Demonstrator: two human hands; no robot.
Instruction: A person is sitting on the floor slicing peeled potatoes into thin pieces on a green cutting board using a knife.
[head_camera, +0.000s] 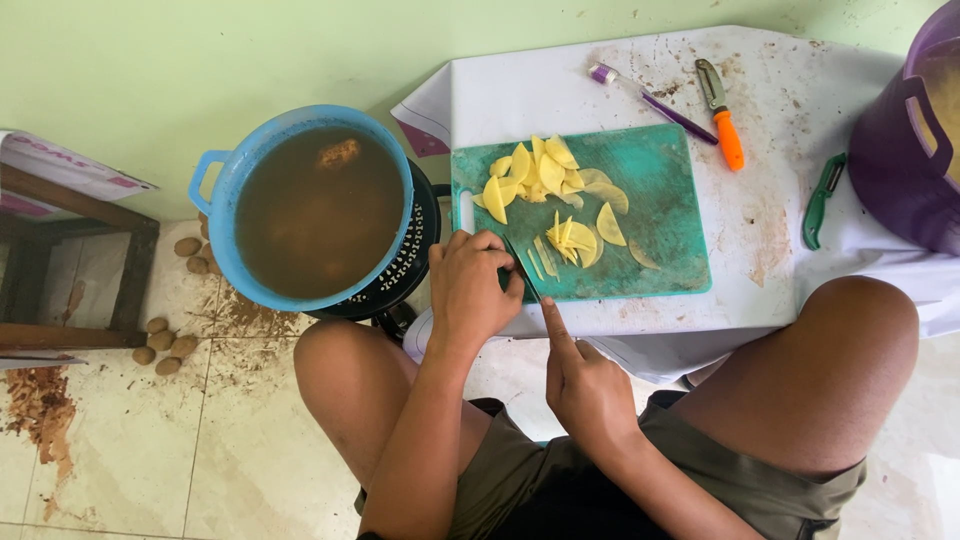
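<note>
A flat package (70, 168) lies at the nine o'clock edge of the view, on top of a dark wooden frame (75, 260). It is a white, thin rectangle, tilted so its long side runs toward four o'clock, with pink and purple print along its face. Its left end is cut off by the picture edge. No other packages, signs or screens show.

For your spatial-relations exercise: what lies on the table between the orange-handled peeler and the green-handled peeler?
In the head view, only bare, stained white tabletop lies between the orange-handled peeler and the green-handled peeler.
</note>
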